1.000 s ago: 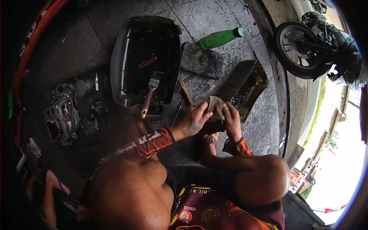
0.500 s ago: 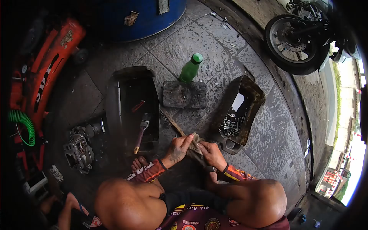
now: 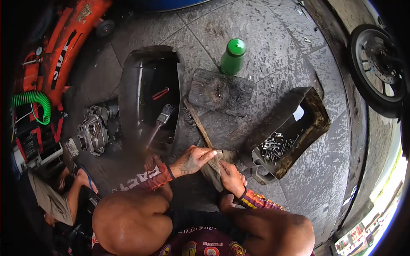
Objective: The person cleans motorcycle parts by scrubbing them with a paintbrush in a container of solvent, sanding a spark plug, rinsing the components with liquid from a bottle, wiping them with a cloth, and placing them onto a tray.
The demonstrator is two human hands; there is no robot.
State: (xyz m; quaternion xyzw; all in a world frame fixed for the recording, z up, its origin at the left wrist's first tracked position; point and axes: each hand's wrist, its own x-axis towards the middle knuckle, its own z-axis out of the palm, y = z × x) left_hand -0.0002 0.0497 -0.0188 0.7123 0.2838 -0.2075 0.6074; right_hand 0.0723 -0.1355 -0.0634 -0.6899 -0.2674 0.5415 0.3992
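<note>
A grey-brown rag [image 3: 212, 176] is pinched between my two hands above the floor, its lower end hanging down. My left hand [image 3: 194, 161] grips it from the left, with thumb and fingers pressed together. On the other side my right hand [image 3: 232, 178] closes on the rag, fingers curled. Whether something small is wrapped inside the cloth is hidden. Just beyond my hands, a wire brush [image 3: 197, 123] with a long wooden handle lies on the floor, its handle end near my left fingers. A wooden-handled paintbrush [image 3: 164, 116] rests in the black tray [image 3: 130, 94] to the left.
A cut-open container [image 3: 318, 117] holding bolts stands right. Ahead are a dark block [image 3: 220, 91] and a green bottle [image 3: 233, 56]. At left sit a metal engine part [image 3: 92, 131], a red floor jack [image 3: 64, 55] and another person's leg [image 3: 77, 192]. A motorcycle wheel [image 3: 378, 70] stands far right.
My view has tilted and shifted, so the bottle, tray and container appear displaced. Both hands stay on the rag, and more of it now hangs visibly between them.
</note>
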